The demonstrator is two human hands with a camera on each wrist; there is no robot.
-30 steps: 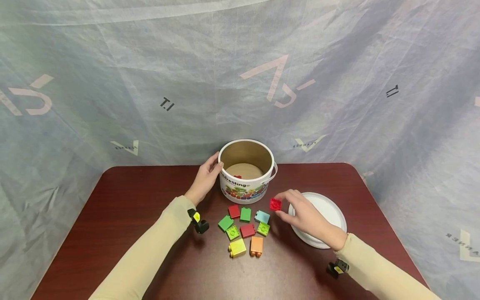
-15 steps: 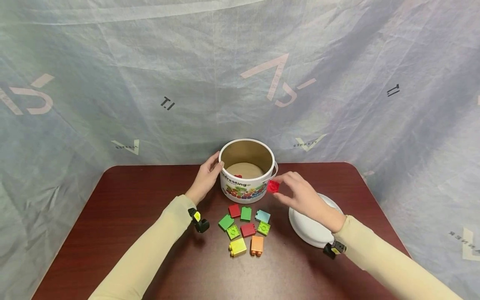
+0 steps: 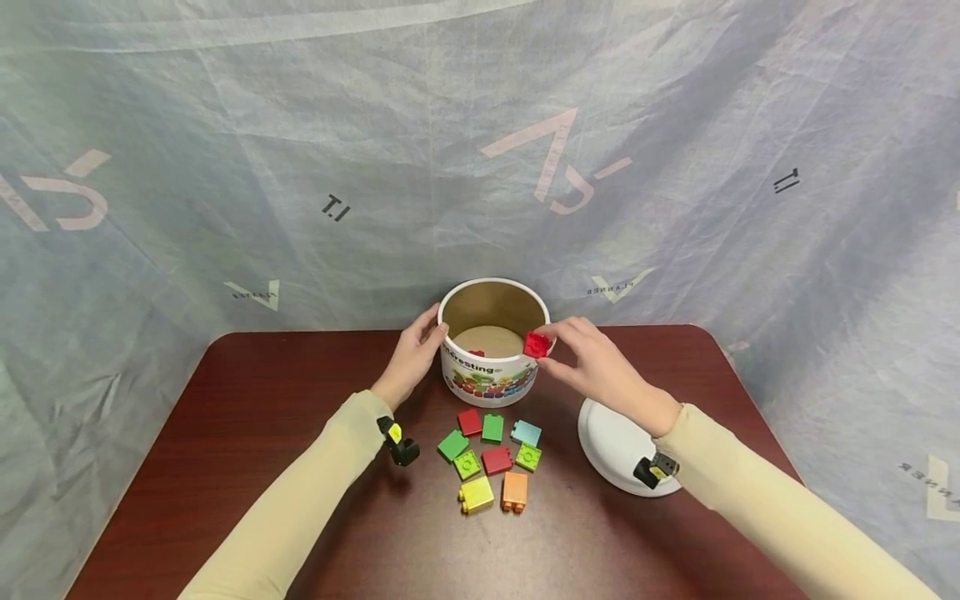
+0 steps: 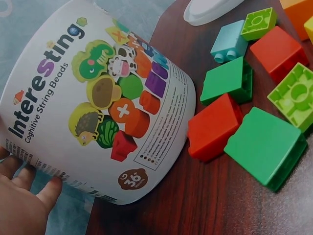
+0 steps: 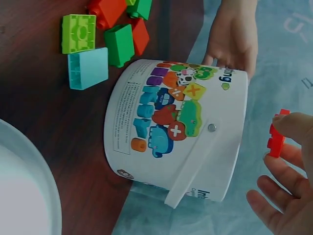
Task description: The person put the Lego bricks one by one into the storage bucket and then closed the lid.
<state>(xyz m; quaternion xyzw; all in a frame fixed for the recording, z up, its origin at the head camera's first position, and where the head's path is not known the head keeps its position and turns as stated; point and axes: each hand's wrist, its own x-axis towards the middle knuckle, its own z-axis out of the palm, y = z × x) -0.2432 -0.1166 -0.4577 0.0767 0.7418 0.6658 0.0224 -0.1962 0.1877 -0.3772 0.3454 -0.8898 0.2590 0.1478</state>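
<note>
One spread left hand [image 3: 409,358] touches bucket [image 3: 489,379]; right hand [image 3: 602,367] pinches brick [image 3: 536,344] outside left-wrist view.

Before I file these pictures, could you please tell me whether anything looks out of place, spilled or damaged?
Nothing stands out as odd or visibly damaged: the bucket stands upright with the left hand against its side, the loose blocks lie grouped on the table, and the right hand pinches a red block.

Red plastic piece [image 3: 477,353], right of fingers of left hand [image 3: 408,358]: partly hidden by white cylindrical bucket [image 3: 491,387]. Round white lid [image 3: 611,442], below fingers of right hand [image 3: 603,375]: part-covered by beige sleeve [image 3: 750,483].
</note>
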